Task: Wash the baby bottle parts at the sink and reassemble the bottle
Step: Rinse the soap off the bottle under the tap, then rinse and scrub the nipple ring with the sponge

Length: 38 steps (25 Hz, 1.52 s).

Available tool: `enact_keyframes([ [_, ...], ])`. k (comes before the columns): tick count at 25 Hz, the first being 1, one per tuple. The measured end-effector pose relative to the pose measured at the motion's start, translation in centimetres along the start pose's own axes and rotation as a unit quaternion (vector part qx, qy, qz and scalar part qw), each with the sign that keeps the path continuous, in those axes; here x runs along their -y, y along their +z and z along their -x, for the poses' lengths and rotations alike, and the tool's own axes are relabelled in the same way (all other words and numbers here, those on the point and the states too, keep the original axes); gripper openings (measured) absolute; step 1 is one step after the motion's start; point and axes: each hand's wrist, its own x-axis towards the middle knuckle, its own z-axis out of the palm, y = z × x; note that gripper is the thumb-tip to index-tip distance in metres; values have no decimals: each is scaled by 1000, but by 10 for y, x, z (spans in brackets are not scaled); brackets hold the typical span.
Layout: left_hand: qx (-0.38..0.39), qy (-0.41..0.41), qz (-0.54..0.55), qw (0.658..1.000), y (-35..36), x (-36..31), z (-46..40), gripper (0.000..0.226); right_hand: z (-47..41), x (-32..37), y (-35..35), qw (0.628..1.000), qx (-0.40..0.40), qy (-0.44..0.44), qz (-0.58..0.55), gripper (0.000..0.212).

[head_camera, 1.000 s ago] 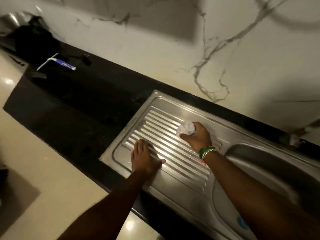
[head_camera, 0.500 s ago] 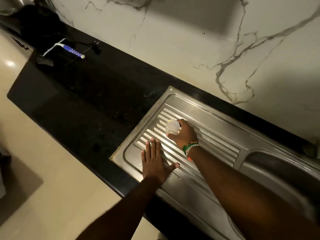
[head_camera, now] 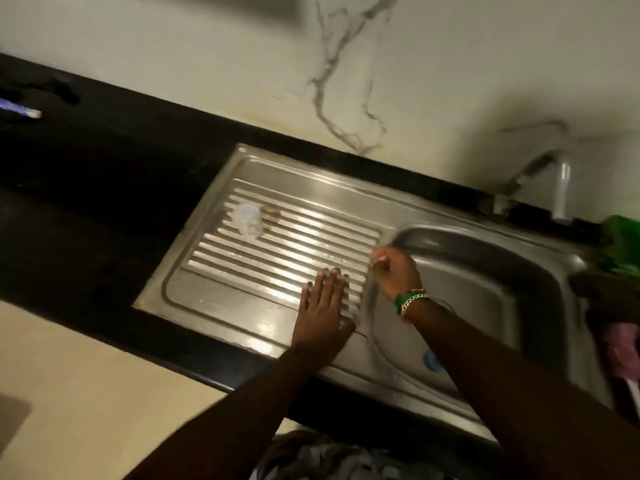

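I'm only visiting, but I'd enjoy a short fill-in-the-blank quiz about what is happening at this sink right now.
1. The clear bottle part lies on the ribbed ____ beside the basin, with no hand touching it.
2. The left hand rests ____ on the metal, fingers straight.
3. The green and white wristband is on the ____ arm.
4. The right hand is at the rim of the ____.

Missing words: draining board; flat; right; basin

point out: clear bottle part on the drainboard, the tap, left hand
clear bottle part (head_camera: pixel 247 219): head view, middle of its translucent body.
tap (head_camera: pixel 561 188): head view, on the pale downward spout.
left hand (head_camera: pixel 322 306): head view, back of the hand, flat on the drainboard ribs.
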Motion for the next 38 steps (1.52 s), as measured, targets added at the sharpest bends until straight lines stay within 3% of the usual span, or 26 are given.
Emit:
enact_keyframes([
  [3,6,-7,-17,1000,33,-52,5,91,49,-104,-71,980,54,141,126,31],
  [5,-14,-42,-39,998,48,-76,13,92,84,-162,-107,951,98,231,179,28],
  [8,-35,-65,-77,994,59,-83,16,90,121,-211,-130,934,133,279,181,25],
  [13,-34,-81,-85,993,67,-89,13,93,122,-233,-113,943,210,201,162,37],
  [17,-31,-79,-91,992,66,-89,13,94,106,-233,-80,924,316,147,156,32],
  [19,-29,-83,-90,992,66,-90,14,94,102,-240,-68,916,332,134,181,29],
  [24,-23,-86,-73,993,64,-92,14,93,102,-248,-64,937,265,157,167,27],
  [27,-30,-116,12,993,56,-102,7,93,103,-227,-72,967,127,220,11,16],
  [29,-47,-55,65,995,51,-120,-5,89,101,-195,-88,929,39,312,-195,13],
  [31,-52,14,179,982,46,-149,-28,78,97,-161,-107,861,46,363,-353,11],
  [32,-23,21,274,961,38,-169,-42,69,94,-148,-119,844,59,363,-390,14],
  [35,12,31,417,908,5,-211,-81,44,77,-113,-155,850,55,311,-421,25],
  [38,-37,66,462,884,-18,-226,-113,44,30,-107,-184,925,-18,260,-277,39],
])
